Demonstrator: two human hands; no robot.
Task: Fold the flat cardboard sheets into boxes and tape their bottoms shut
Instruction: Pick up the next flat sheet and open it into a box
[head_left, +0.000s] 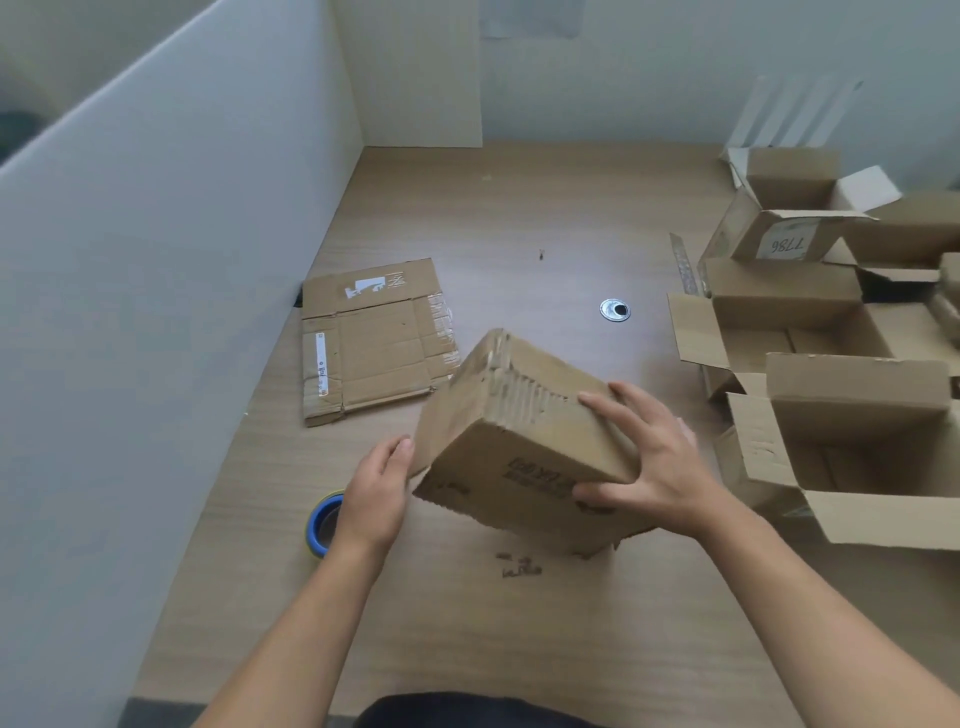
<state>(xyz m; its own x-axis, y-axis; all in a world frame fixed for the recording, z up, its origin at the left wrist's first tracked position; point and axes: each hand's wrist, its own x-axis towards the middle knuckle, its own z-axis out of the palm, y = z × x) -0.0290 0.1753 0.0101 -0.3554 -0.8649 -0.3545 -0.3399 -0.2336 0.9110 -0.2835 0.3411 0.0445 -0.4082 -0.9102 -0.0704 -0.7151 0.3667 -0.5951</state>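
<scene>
A folded brown cardboard box (511, 441) stands tilted on the wooden table (519, 218), its closed bottom turned up and away from me. My right hand (649, 462) grips its right corner, fingers spread over the top face and thumb on the printed side. My left hand (376, 493) presses against the box's left edge. A flat cardboard sheet (374, 340) lies further back on the left. A blue roll of tape (322, 525) lies on the table, partly hidden behind my left wrist.
Several folded boxes with open flaps (810, 332) crowd the right side of the table. A white partition wall (182, 249) runs along the left edge. A round metal cable grommet (615, 310) sits in the tabletop at the middle.
</scene>
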